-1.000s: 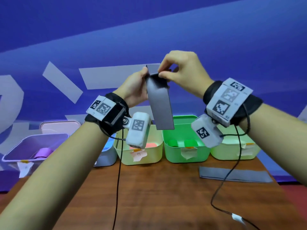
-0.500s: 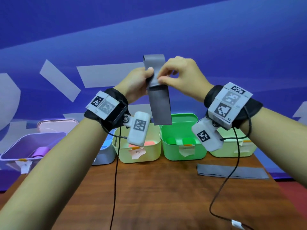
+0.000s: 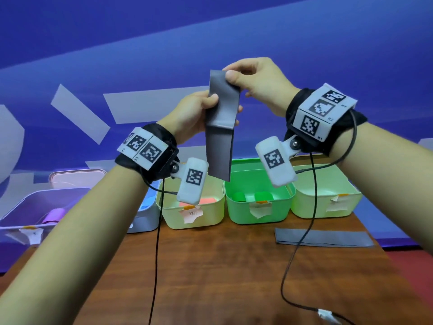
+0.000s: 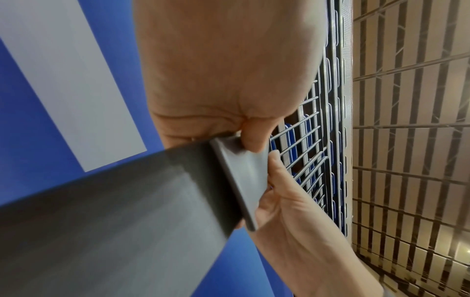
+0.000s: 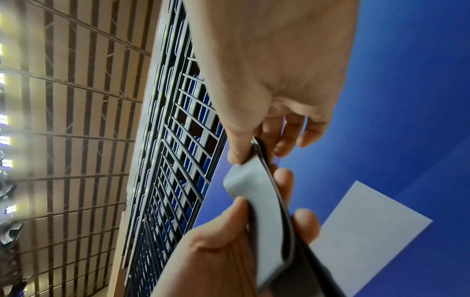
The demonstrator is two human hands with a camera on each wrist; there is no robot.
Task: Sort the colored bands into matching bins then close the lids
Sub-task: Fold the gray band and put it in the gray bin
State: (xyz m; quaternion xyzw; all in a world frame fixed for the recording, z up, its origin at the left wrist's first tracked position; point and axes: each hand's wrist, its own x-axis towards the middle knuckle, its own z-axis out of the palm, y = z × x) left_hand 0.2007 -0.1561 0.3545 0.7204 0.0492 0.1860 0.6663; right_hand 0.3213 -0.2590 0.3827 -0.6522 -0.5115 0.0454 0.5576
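A grey band (image 3: 221, 127) hangs in the air above the bins, held by both hands. My right hand (image 3: 253, 80) pinches its top end between thumb and forefinger. My left hand (image 3: 194, 113) grips the band lower down, thumb in front and fingers behind. The band folds over below the left thumb and its tail hangs down in front of the green bin (image 3: 257, 200). In the left wrist view the band (image 4: 127, 211) runs across the picture; in the right wrist view the band (image 5: 264, 213) curves between the two hands. A second grey band (image 3: 328, 238) lies flat on the table at the right.
A row of open bins stands along the back of the wooden table (image 3: 222, 277): a purple bin (image 3: 21, 212) holding a purple roll, a grey-blue bin (image 3: 145, 219), a pale yellow-green bin (image 3: 194, 214) with a red band, the green bin with green rolls, and a pale green bin (image 3: 328, 198). Wrist cables hang over the table.
My right hand has pulled the band's top end upward and to the right, unrolling more of it. The left hand has slid lower on the band.
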